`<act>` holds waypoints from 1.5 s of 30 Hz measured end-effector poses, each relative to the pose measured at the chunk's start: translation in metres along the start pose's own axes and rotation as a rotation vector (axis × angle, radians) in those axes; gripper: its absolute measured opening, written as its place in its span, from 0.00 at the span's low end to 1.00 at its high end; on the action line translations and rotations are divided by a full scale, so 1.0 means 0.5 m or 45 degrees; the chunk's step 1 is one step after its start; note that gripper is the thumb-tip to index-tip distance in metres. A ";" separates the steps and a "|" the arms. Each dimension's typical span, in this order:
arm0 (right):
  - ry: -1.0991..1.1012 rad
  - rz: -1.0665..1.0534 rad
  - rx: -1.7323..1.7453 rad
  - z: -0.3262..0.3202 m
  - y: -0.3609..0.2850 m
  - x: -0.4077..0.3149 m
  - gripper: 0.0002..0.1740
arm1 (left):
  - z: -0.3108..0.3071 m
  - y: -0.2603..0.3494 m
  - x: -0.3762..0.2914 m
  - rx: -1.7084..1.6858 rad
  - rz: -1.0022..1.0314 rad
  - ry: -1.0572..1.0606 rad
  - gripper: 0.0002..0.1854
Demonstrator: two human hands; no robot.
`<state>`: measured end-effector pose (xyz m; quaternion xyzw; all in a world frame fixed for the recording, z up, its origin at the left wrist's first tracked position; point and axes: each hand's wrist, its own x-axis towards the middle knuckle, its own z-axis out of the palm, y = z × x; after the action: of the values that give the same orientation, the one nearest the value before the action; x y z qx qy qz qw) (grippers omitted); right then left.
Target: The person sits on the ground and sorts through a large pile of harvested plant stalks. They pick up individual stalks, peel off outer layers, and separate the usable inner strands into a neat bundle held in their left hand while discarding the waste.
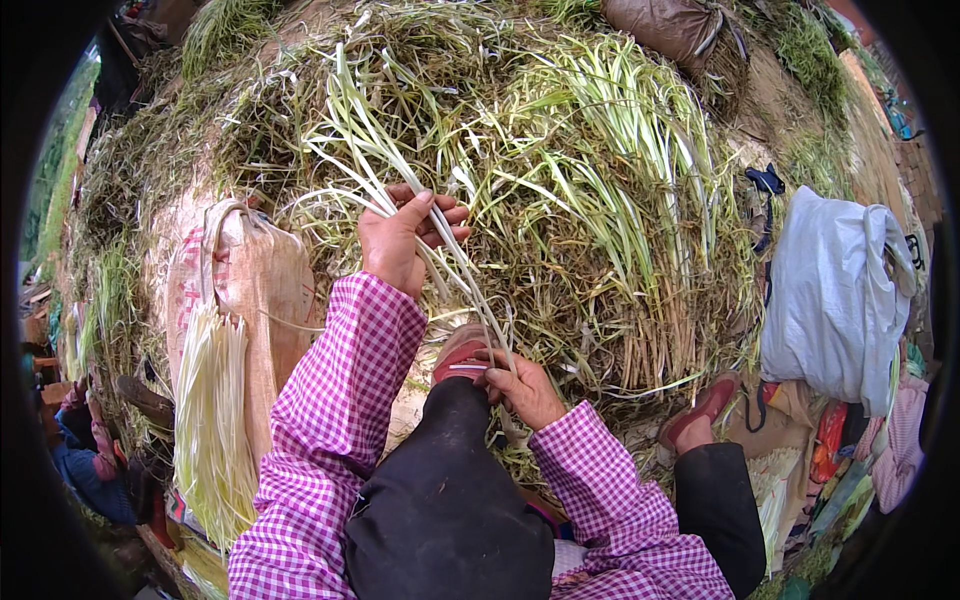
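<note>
Several long pale stalks (442, 217), possibly yellow chives, run between my two hands. My left hand (405, 232) is closed around their middle, thumb on top, with the loose green-white ends fanning out beyond it. Near my shoe, my right hand (521, 386) pinches the lower ends between thumb and fingers. A heap of withered leaves and stalks (525, 247) lies under and beyond the hands. Right of centre in it is a row of longer green-white stalks (637, 150). A bundle of cleaned pale stalks (214, 420) rests over a woven sack on the left.
The woven sack (262, 300) stands left of my left sleeve. On the right lie a grey-white plastic bag (832, 292) and colourful cloths. A brown filled sack (667, 30) sits at the far edge of the heap. Another person (94, 465) is at the lower left edge.
</note>
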<state>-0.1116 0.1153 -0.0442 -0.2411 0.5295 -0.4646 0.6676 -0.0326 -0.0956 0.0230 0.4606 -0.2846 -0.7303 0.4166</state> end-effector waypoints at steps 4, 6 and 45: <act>0.126 -0.027 0.032 0.009 -0.006 -0.016 0.17 | -0.003 0.000 -0.006 0.048 -0.010 -0.069 0.10; 0.187 -0.032 0.034 0.012 -0.031 -0.025 0.16 | -0.012 -0.012 -0.013 0.095 -0.063 -0.151 0.17; 1.623 -0.725 -0.883 -0.308 -0.343 -0.095 0.10 | -0.059 -0.117 -0.111 -0.081 -0.370 -0.338 0.14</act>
<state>-0.3182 0.1056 0.0687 -0.2492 0.8438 -0.4748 -0.0243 -0.0135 -0.0197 -0.0117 0.3833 -0.2442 -0.8457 0.2799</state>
